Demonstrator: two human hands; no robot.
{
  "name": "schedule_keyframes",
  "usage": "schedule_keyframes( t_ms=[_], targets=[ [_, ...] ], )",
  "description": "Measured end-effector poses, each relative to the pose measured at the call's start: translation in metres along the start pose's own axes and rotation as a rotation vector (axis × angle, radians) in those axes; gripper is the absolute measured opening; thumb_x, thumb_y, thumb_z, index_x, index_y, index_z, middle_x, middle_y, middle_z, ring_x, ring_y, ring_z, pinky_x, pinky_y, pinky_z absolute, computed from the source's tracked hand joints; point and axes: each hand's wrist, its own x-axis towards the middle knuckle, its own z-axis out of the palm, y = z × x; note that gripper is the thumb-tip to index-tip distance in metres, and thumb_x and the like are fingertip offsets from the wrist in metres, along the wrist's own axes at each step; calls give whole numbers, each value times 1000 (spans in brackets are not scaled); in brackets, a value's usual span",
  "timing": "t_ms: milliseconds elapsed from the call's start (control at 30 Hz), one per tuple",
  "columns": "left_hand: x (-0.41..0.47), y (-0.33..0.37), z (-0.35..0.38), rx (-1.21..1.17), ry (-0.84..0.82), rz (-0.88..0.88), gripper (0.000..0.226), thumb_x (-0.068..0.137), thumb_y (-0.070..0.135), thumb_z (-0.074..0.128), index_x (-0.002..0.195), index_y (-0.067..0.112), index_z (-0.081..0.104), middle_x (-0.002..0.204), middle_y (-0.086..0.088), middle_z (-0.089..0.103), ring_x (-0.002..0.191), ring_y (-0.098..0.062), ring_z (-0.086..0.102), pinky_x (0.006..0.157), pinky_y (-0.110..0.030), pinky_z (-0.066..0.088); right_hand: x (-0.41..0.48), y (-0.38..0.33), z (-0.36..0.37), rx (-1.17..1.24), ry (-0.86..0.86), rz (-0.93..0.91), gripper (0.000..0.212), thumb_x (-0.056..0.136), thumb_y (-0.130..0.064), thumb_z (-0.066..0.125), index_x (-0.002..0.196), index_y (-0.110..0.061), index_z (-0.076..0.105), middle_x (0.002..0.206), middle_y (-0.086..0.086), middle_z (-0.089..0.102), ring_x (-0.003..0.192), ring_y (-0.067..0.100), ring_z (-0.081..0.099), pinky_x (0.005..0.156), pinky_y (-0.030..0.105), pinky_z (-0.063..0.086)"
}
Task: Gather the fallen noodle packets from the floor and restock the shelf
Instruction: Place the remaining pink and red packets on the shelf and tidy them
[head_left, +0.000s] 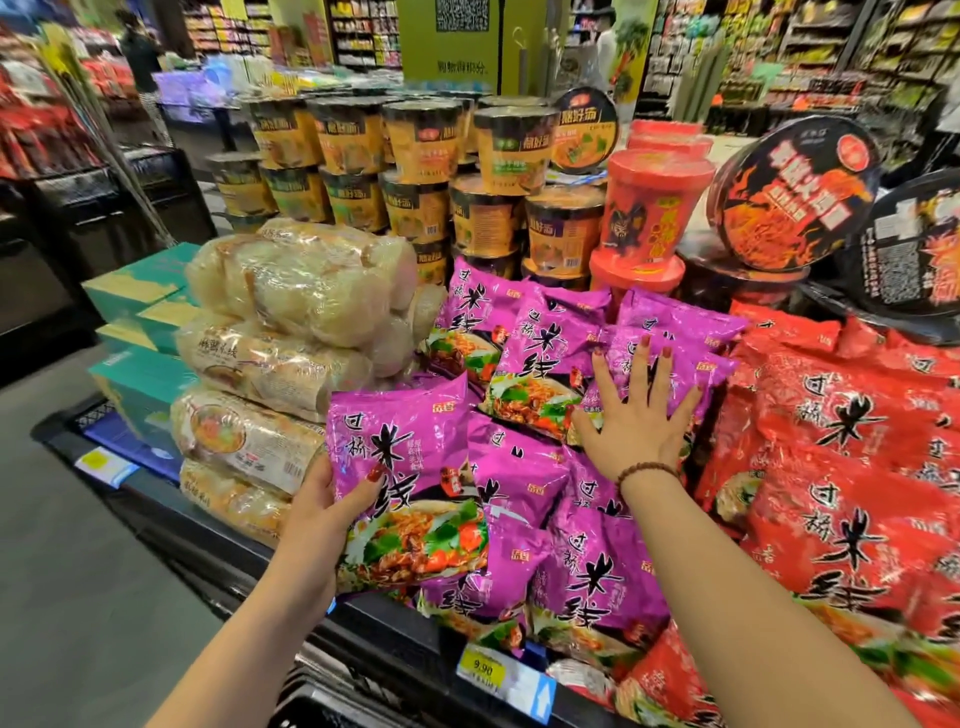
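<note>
Left hand (317, 514) grips a purple packet (410, 483) by its left edge, thumb on the front. The packet is held upright at the left margin of the purple pile (597, 577) on the shelf (384, 631). Right hand (639, 415) lies flat, fingers spread, pressing the pile's upper packets. Red packets (841, 467) lie right of the pile; cups (415, 171) stand behind it.
</note>
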Motion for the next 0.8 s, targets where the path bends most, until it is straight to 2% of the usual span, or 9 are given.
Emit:
schedule_keyframes(
  t_ms=[100, 233, 367, 467, 533, 600, 667, 733, 800],
  targets=[
    [-1, -2, -1, 5, -2, 12, 41, 90, 16, 66, 127, 30, 55, 119, 9, 69, 116, -18, 61, 106, -51, 42, 2, 1, 6, 22, -22, 1, 71, 91, -68, 18, 149, -40, -11, 157, 7, -26, 143, 32, -25, 110, 66, -9],
    [-2, -2, -3, 8, -11, -11, 79, 65, 45, 83, 136, 32, 49, 134, 3, 61, 126, -25, 55, 106, -57, 39, 2, 4, 6, 36, -61, -7, 70, 91, -68, 16, 149, -39, -10, 156, 5, -28, 142, 31, -28, 110, 65, -11],
    [-8, 4, 2, -29, -46, 13, 58, 82, 18, 74, 135, 27, 52, 126, 2, 66, 119, -23, 61, 106, -55, 41, 4, 7, -9, 114, -126, -7, 68, 93, -66, 18, 152, -39, -2, 158, 5, -23, 144, 29, -24, 112, 63, -11],
    [-11, 6, 2, -38, -36, 9, 69, 76, 22, 77, 138, 26, 48, 129, 1, 65, 120, -24, 60, 107, -56, 41, -12, -6, -33, 239, 92, -53, 69, 95, -60, 23, 154, -26, 10, 161, 8, -6, 148, 25, -8, 118, 50, -7],
    [-10, 8, 3, -35, -41, 7, 70, 71, 28, 77, 136, 29, 51, 128, 0, 65, 120, -27, 60, 106, -57, 40, -34, -28, -53, 573, 132, -120, 71, 95, -57, 35, 152, -18, 20, 160, 3, 12, 147, 17, 9, 118, 34, 3],
    [-9, 12, 6, -29, -69, 5, 62, 73, 25, 82, 129, 32, 56, 124, 0, 68, 118, -29, 61, 105, -57, 41, -58, -52, -72, 1033, -158, -163, 78, 86, -60, 53, 149, -21, 27, 150, -7, 31, 134, 6, 32, 111, 24, 23],
    [-6, 16, 10, -14, -75, 20, 41, 83, 14, 72, 116, 35, 60, 112, 2, 73, 111, -27, 66, 101, -53, 46, -77, -69, -85, 1351, -435, -141, 95, 65, -63, 66, 146, -26, 32, 139, -9, 44, 118, 6, 51, 96, 23, 45],
    [1, 21, 15, 18, -92, 42, 35, 88, 7, 65, 108, 36, 59, 102, 7, 75, 103, -21, 69, 98, -47, 49, -82, -80, -82, 1454, -550, -96, 103, 52, -61, 76, 141, -27, 37, 130, -5, 50, 110, 13, 59, 89, 27, 54],
    [5, 31, 23, 78, -105, 68, 35, 89, 8, 67, 107, 37, 57, 96, 11, 75, 96, -12, 70, 96, -43, 51, -79, -90, -79, 1476, -573, -35, 121, 36, -64, 86, 140, -24, 38, 130, -4, 52, 111, 20, 61, 91, 37, 54]
  ],
)
